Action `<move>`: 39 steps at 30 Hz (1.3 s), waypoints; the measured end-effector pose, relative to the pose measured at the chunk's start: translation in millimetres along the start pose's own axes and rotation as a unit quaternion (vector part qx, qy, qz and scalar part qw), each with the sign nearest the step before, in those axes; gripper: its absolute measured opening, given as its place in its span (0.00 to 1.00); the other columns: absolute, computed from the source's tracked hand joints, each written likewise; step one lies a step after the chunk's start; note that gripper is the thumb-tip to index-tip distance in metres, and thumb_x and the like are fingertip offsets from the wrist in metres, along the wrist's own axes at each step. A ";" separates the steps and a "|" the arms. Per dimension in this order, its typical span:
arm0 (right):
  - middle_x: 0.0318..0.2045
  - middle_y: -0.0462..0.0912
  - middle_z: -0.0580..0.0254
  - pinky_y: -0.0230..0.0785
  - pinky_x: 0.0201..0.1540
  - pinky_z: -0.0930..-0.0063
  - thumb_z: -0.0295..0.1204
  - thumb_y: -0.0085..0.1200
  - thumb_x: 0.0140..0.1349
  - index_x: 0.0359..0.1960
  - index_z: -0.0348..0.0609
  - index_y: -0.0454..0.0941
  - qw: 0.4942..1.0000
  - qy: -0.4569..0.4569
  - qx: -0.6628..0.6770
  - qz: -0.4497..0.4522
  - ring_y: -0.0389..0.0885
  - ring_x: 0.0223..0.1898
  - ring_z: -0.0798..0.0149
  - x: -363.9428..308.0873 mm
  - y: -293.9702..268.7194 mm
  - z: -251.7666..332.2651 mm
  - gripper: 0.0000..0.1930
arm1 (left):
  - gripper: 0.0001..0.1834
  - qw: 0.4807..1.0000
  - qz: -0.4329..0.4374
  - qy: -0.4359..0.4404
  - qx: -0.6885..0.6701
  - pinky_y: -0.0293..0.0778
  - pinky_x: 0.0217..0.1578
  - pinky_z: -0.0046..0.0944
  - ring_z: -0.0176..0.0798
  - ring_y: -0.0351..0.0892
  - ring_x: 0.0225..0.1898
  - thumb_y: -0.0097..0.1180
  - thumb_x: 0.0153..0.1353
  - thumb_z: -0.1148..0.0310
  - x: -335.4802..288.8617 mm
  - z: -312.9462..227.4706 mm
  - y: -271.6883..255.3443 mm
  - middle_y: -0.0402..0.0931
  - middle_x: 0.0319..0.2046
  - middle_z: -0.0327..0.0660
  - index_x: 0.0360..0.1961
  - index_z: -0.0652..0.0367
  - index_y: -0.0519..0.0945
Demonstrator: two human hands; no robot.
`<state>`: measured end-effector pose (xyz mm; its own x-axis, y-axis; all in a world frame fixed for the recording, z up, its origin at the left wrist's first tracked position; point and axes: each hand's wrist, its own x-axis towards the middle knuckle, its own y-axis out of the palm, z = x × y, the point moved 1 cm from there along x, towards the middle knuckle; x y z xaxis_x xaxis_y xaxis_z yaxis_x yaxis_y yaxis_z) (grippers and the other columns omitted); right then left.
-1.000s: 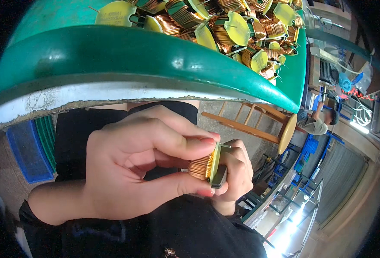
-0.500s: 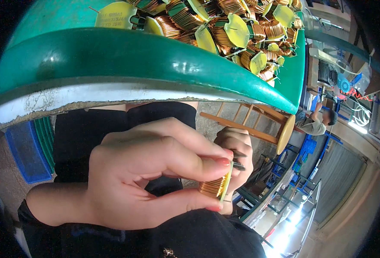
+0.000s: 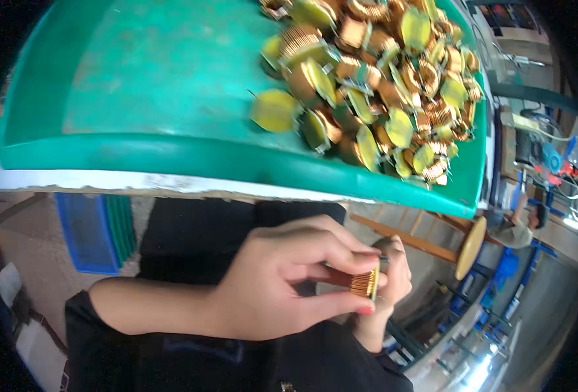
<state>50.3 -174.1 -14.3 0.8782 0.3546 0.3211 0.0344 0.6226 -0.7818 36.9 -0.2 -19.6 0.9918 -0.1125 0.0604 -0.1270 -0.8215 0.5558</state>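
My left hand (image 3: pixel 289 281) pinches a copper-wound coil (image 3: pixel 362 283) with a thin yellow base plate between thumb and fingers, holding it out over my lap. Beyond it, partly covered, my right hand (image 3: pixel 396 277) has its fingers curled right beside the coil. A small dark metal tip of a hand tool (image 3: pixel 384 259) shows between the two hands, at the coil's upper edge. The tool's handles are hidden in my right hand. Thin wire ends stick out by the coil's plate.
A green tray (image 3: pixel 171 153) on the white-edged table holds a heap of similar coils (image 3: pixel 374 85) at its right. A blue crate (image 3: pixel 86 235) stands below at left, a wooden stool (image 3: pixel 470 248) at right. Another person (image 3: pixel 514 232) works farther off at right.
The view has shifted, so more of the tray shows and both hands appear farther right. My left hand still pinches the coil. The tool's two dark tips, earlier plainly apart, are now mostly hidden.
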 end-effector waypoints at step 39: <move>0.27 0.73 0.56 0.63 0.33 0.70 0.31 0.49 0.57 0.33 0.37 0.72 0.985 0.055 0.118 0.114 0.68 0.28 0.57 -3.9 -5.3 -16.5 0.09 | 0.06 0.787 0.051 -0.208 0.579 0.66 0.22 0.23 0.25 0.68 0.17 0.61 0.48 0.78 89.9 -131.6 -62.1 0.75 0.20 0.35 0.27 0.62 0.76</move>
<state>54.6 -190.3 -20.2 0.8970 0.4344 0.0816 -0.2703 0.6852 -0.6763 135.7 114.3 60.5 0.9164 -0.1864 -0.3541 -0.3708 -0.7285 -0.5760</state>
